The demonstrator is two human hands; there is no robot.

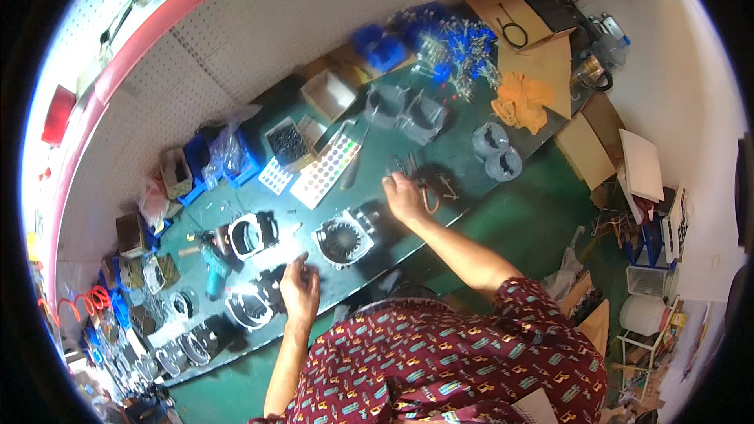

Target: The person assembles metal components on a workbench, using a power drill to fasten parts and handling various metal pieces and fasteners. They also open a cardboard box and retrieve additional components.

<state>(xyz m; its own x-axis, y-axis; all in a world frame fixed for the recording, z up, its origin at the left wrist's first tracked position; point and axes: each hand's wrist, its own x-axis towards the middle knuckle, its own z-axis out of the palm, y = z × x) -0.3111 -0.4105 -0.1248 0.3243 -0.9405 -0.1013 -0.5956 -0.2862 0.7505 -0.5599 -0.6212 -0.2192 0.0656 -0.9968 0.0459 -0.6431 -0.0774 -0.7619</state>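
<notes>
My right hand (404,198) is over the bench with its fingers curled together; what they hold, if anything, is too small to make out. Right beside it lies a hand tool with orange-brown handles (430,199), partly hidden by the hand. My left hand (300,290) hovers near the bench's front edge, its fingers loosely bent and apart, with no held thing visible. Between the hands sits a round metal housing (343,242) with a toothed inner ring. Two more open metal housings, one upper (247,236) and one lower (250,310), stand left of my left hand.
A teal power drill (214,271) lies at the left. Behind are a sheet of coloured round stickers (326,169), a box of dark small parts (288,144) and blue bins (378,49). Grey ring-shaped parts (497,151), orange gloves (523,102) and cardboard (518,16) occupy the right.
</notes>
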